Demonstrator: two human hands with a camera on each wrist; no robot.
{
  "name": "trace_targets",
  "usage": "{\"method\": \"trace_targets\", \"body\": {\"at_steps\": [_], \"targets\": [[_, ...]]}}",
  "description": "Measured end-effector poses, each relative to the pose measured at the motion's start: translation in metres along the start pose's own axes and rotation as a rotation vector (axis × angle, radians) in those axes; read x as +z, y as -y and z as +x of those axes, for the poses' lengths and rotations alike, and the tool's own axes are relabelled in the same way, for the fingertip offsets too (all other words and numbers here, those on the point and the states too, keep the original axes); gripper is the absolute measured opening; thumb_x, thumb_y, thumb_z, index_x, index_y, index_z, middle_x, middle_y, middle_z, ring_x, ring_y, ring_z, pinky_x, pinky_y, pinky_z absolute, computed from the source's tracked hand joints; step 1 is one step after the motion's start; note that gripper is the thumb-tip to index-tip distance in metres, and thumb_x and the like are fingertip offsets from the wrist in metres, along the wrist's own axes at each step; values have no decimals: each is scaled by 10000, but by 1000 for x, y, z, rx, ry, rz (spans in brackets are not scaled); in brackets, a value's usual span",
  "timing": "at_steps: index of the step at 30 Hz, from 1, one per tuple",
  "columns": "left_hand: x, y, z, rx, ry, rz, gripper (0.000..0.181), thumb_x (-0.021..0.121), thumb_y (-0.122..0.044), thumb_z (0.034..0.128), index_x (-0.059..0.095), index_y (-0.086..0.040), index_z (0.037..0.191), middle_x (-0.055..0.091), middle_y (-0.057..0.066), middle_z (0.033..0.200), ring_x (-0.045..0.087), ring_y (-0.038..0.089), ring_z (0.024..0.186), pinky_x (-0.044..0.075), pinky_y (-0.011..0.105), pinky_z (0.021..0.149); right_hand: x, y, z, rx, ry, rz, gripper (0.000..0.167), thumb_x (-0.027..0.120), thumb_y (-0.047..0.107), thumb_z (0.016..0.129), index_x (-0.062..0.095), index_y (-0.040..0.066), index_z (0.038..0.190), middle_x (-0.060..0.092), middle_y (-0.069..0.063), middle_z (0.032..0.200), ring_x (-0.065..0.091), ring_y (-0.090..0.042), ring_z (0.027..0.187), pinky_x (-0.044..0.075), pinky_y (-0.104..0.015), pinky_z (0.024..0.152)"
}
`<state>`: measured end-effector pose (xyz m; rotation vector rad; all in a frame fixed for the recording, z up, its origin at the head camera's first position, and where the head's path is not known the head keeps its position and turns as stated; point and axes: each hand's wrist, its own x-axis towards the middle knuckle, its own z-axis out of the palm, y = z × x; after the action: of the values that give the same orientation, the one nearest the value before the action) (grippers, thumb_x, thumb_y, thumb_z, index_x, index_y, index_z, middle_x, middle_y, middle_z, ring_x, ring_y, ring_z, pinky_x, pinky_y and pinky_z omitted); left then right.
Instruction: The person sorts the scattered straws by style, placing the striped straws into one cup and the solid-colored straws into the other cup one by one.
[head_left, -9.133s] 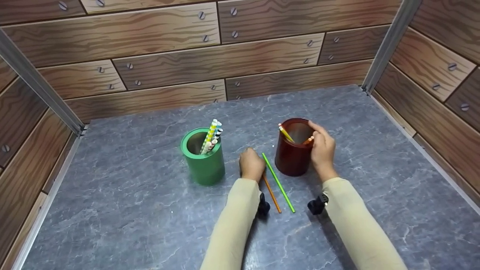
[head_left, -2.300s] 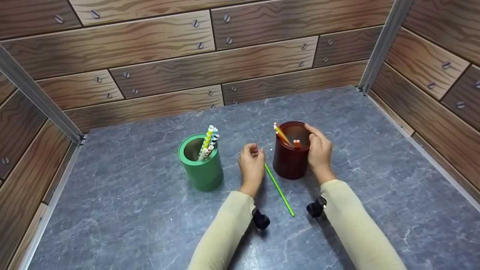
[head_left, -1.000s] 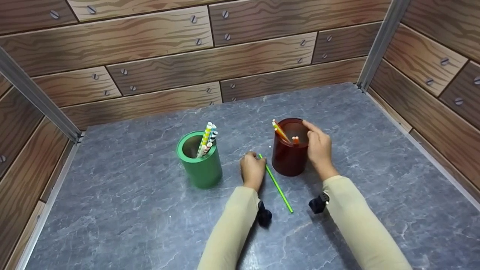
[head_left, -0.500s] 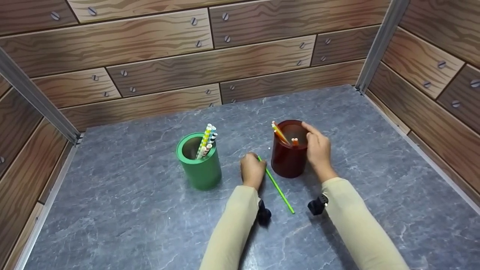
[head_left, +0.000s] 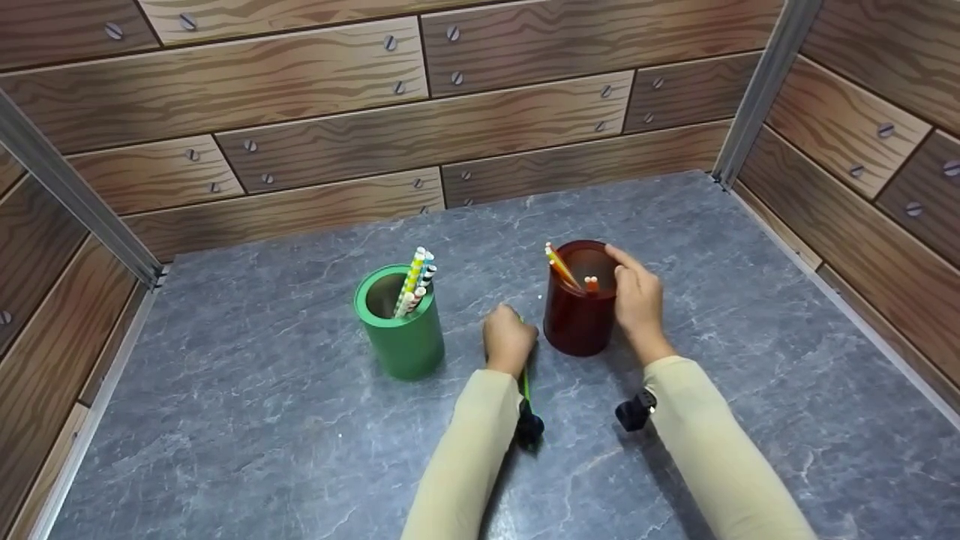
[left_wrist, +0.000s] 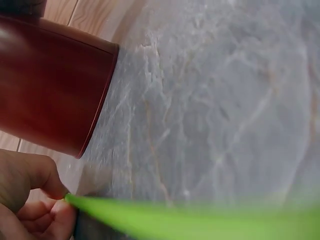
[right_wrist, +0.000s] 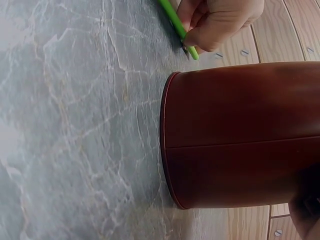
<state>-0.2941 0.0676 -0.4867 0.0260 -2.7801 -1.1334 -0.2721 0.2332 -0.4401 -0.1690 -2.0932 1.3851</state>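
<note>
Between two cups, my left hand [head_left: 510,340] pinches a slim green stick [head_left: 526,384] near its far end. In the left wrist view the green stick [left_wrist: 165,216] runs blurred across the foreground from the fingertips. The right wrist view shows the left hand [right_wrist: 220,22] holding the green stick [right_wrist: 175,20] just beside the dark red-brown cup. My right hand [head_left: 640,304] grips the right side of that upright cup [head_left: 577,322], one finger lying along its rim. Several thin orange and yellow sticks [head_left: 562,266] with pale ends stand inside it.
A green cup [head_left: 409,345] stands upright to the left, holding several thicker patterned sticks [head_left: 412,281] that lean right. The grey marbled tabletop [head_left: 247,390] is bounded by wood-patterned walls [head_left: 330,142] at the back and sides.
An orange stick that lay on the table earlier is gone from there, and more orange sticks show in the red-brown cup. My left hand has taken hold of the green stick, which has swung toward the wrist.
</note>
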Motion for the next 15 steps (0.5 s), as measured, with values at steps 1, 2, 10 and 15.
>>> {"method": "trace_targets", "body": {"at_steps": [1,2,10,15], "targets": [[-1,1,0,-21,13,-17,445,640,-15,633,264,-188,473,288,-53,472,264,140,473,236,276,419,0,0,0,-1,0,1,383,393,27,884,648,37,1170,613,-99,1204,522,-154,942,399,-321,945],[-1,1,1,-43,25,-39,460,640,-17,633,246,-188,468,235,-59,470,225,135,467,195,268,416,1,0,0,-2,0,3,380,396,26,884,647,35,1169,613,-99,1204,522,-144,942,400,-314,944],[-7,5,7,-224,99,-194,314,713,-77,683,453,-169,533,419,-59,557,363,117,533,305,235,482,1,1,0,-5,-1,14,377,395,26,889,647,34,1170,615,-96,1200,511,-136,919,398,-279,901],[-9,8,4,-277,122,-335,127,703,-61,709,591,-108,672,561,-14,699,495,132,638,402,237,543,0,-1,0,-6,5,30,380,388,19,891,641,25,1175,603,-114,1218,542,-171,1048,387,-335,977]]}}
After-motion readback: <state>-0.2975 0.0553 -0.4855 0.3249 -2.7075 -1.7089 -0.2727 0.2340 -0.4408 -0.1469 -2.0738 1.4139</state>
